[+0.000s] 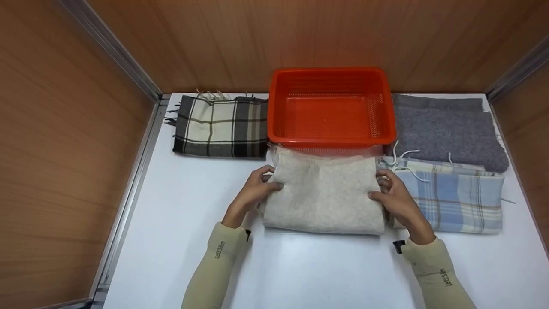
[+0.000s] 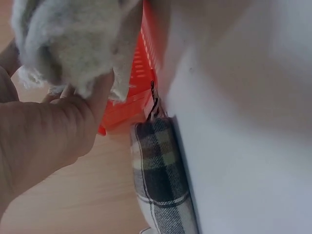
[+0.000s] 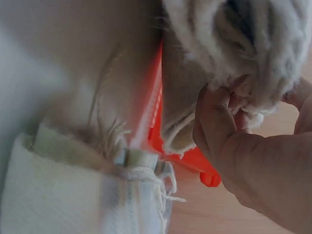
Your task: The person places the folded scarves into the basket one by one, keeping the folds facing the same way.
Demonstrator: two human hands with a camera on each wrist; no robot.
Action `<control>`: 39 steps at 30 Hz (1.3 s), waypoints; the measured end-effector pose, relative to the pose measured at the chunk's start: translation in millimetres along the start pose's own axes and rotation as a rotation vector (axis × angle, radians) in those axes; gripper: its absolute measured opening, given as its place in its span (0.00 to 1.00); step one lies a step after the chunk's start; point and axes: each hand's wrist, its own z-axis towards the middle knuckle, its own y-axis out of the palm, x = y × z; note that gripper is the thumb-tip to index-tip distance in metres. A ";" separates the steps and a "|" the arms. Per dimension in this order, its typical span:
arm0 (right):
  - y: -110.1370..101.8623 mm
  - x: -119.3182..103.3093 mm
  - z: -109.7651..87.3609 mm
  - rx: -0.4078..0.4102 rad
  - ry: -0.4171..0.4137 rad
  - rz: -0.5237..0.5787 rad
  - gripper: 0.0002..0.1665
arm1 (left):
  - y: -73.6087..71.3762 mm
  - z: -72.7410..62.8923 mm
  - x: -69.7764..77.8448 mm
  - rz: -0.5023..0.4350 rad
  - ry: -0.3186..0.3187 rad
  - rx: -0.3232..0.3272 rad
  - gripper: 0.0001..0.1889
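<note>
A folded cream-beige woollen scarf (image 1: pixel 324 195) is held between both hands in front of the red basket, and its underside appears raised off the white table in the wrist views. My left hand (image 1: pixel 258 187) grips its left edge, thumb on top and fingers beneath. On the opposite edge, my right hand (image 1: pixel 395 195) pinches the layers the same way. In the left wrist view the scarf's fuzzy folded end (image 2: pixel 73 39) hides part of the fingers. The right wrist view shows the curled layers (image 3: pixel 243 44) above the fingers.
The red plastic basket (image 1: pixel 332 140) stands at the back, with nothing seen in it. Left of it lies a folded black-and-cream plaid scarf (image 1: pixel 221 126). To the right are a folded grey scarf (image 1: pixel 446 128) and a light-blue plaid scarf (image 1: pixel 454 199). Wooden panels (image 1: pixel 240 38) enclose the table (image 1: pixel 184 206).
</note>
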 end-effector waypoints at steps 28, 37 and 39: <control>-26.1 -47.6 -12.3 0.024 -0.019 -0.004 0.36 | -4.0 -11.2 40.7 -0.065 0.097 -0.019 0.14; -35.1 -60.4 -19.9 0.001 -0.033 -0.035 0.37 | -3.1 -15.9 54.1 -0.075 0.132 -0.057 0.13; -36.3 -62.2 -21.9 0.001 -0.045 -0.027 0.37 | -3.0 -17.6 56.5 -0.071 0.136 -0.062 0.13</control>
